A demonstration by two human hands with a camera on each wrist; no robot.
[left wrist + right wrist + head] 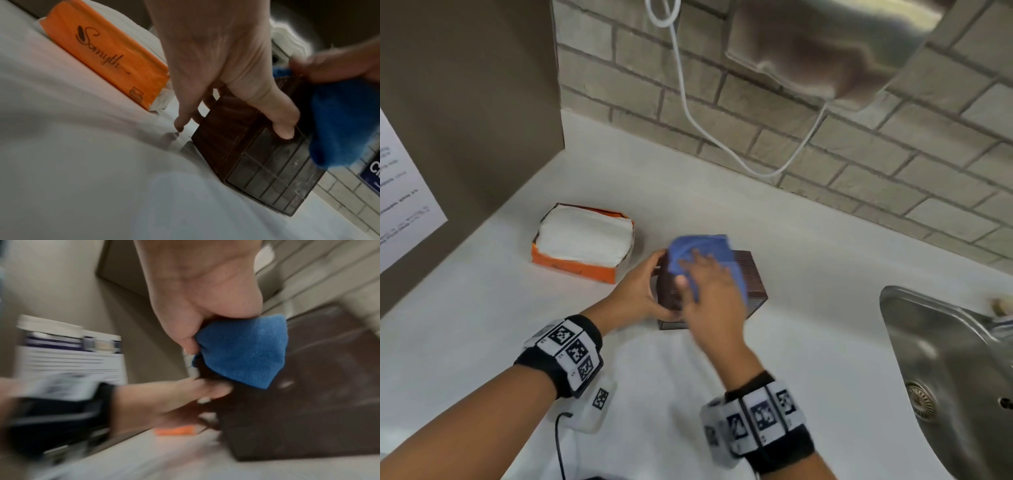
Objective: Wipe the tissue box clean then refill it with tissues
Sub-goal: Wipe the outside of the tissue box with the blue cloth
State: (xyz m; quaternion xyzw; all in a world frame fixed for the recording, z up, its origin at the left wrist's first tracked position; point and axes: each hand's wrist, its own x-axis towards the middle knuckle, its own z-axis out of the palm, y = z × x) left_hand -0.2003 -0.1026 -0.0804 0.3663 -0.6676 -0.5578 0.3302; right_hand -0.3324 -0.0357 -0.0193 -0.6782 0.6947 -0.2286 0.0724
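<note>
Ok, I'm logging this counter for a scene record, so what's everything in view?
tissue box: one, dark brown, on the counter, tipped, between the hands
cloth: one, blue, on the tissue box
tissue pack: one, orange, opened, white tissues showing, left of the box
counter: one, white
sink: one, steel, right
hand dryer: one, metal, on the brick wall
cable: one, white, hanging below the dryer
notice: one, white, far left
left hand: grips the tissue box
right hand: grips the cloth
</note>
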